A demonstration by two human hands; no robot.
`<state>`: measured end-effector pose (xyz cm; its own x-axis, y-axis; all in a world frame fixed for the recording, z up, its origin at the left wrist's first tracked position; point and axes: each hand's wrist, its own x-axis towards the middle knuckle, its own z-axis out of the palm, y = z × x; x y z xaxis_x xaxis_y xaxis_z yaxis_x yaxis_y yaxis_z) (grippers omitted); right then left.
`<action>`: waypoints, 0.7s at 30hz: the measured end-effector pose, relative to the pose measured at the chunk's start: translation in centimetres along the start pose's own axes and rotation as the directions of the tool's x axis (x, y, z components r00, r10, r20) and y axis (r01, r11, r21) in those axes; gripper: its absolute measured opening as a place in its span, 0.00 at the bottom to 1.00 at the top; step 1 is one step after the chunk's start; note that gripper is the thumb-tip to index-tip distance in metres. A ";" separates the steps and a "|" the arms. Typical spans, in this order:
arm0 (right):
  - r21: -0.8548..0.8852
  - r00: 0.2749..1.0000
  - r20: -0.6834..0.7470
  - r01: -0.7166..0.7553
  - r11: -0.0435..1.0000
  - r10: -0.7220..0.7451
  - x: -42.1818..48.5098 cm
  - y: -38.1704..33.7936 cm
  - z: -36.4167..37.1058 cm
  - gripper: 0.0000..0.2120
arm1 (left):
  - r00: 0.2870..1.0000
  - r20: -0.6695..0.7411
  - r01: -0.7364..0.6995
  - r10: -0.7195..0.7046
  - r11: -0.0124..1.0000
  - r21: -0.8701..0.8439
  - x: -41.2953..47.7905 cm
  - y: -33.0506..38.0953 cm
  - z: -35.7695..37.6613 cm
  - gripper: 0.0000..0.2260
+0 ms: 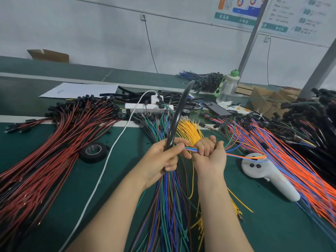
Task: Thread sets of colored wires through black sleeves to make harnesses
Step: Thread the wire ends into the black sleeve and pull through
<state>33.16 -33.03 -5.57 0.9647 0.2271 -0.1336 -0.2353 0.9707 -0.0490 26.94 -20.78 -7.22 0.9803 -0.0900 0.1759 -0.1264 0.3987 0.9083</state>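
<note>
My left hand (pixel 162 157) grips the lower end of a long black sleeve (pixel 179 115) that rises up and away over the bench. My right hand (pixel 209 153) is curled round a small set of colored wires (pixel 190 149), blue, green and orange, whose ends point left toward my left hand's fingers. The set's orange and blue tails (pixel 243 156) trail off to the right. Where the wire ends meet the sleeve's mouth is hidden behind my fingers.
Piles lie on the green bench: red-black wires (pixel 54 148) at left, blue-green wires (pixel 169 206) under my arms, yellow wires (pixel 189 130), orange-blue wires (pixel 291 160) at right. A tape roll (pixel 93 151), white cable (pixel 109 155), power strip (pixel 145 107), white controller (pixel 269 175), bottle (pixel 228 86).
</note>
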 end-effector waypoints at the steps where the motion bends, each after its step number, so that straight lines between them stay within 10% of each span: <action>1: 0.013 1.000 0.000 -0.010 1.000 0.010 0.0 0.1 0.0 0.23 | 1.000 0.017 0.005 -0.004 0.999 -0.044 0.0 0.0 0.0 0.09; 21: -0.046 0.985 0.134 -0.103 0.994 0.108 -0.6 2.2 0.6 0.22 | 0.998 0.056 0.016 -0.002 0.968 -0.252 0.3 -0.6 0.2 0.05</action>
<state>32.12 -31.03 -5.04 0.9406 0.3395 -0.0042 -0.3387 0.9374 -0.0808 27.27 -21.25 -7.59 0.9705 -0.1418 0.1949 -0.0681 0.6144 0.7860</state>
